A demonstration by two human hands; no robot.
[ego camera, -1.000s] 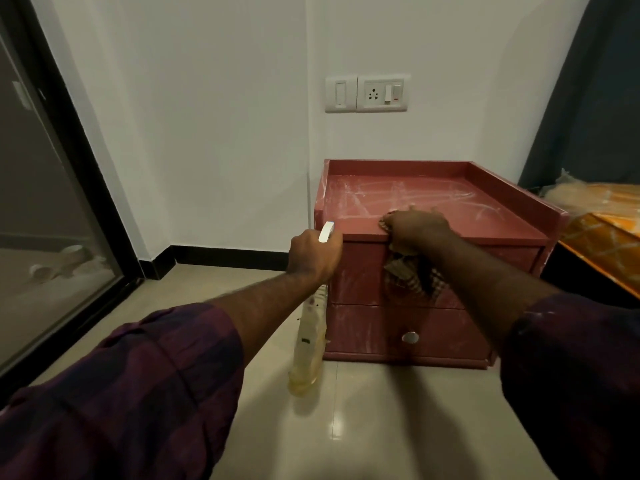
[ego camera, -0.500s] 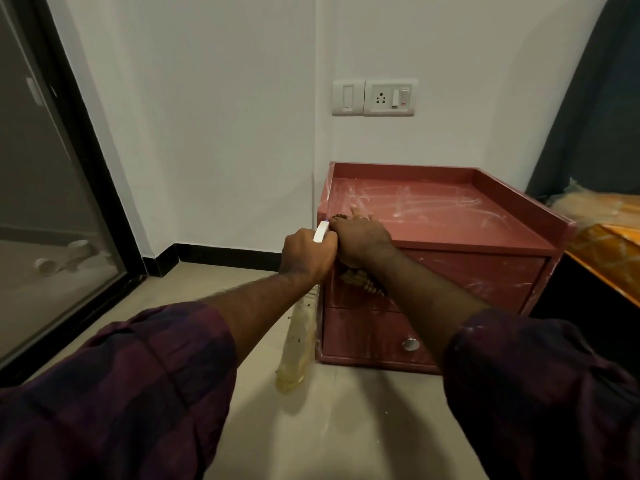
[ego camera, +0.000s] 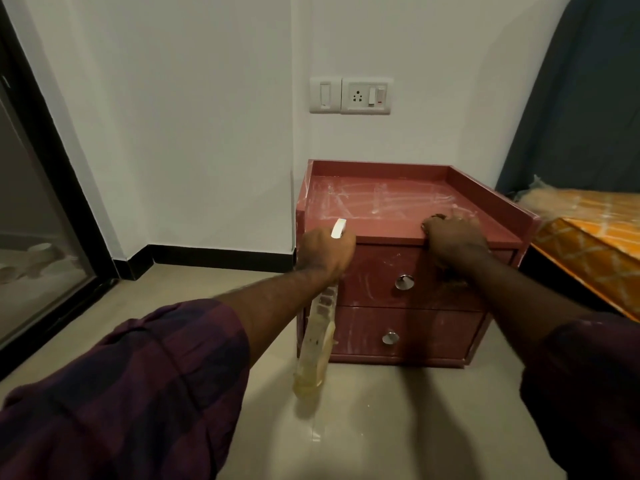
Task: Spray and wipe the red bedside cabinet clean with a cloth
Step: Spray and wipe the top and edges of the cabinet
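The red bedside cabinet (ego camera: 391, 202) stands against the white wall, its top streaked with white smears and its two drawers each bearing a round metal knob. My left hand (ego camera: 325, 249) grips the head of a clear spray bottle (ego camera: 315, 344), which hangs down beside the cabinet's front left corner. My right hand (ego camera: 453, 239) presses on the front edge of the top, right of centre, gripping a checked cloth (ego camera: 448, 271) that is mostly hidden under the hand and wrist.
A bed with an orange patterned cover (ego camera: 595, 237) sits close on the right, under a dark curtain (ego camera: 581, 98). A glass sliding door with a black frame (ego camera: 52, 188) runs along the left. A switch and socket plate (ego camera: 351, 95) is on the wall above. Beige tiled floor (ego camera: 381, 427) lies in front.
My right hand with the cloth slid along the front edge, first to the left corner, then back to the right. The left hand with the bottle stayed near the left corner.
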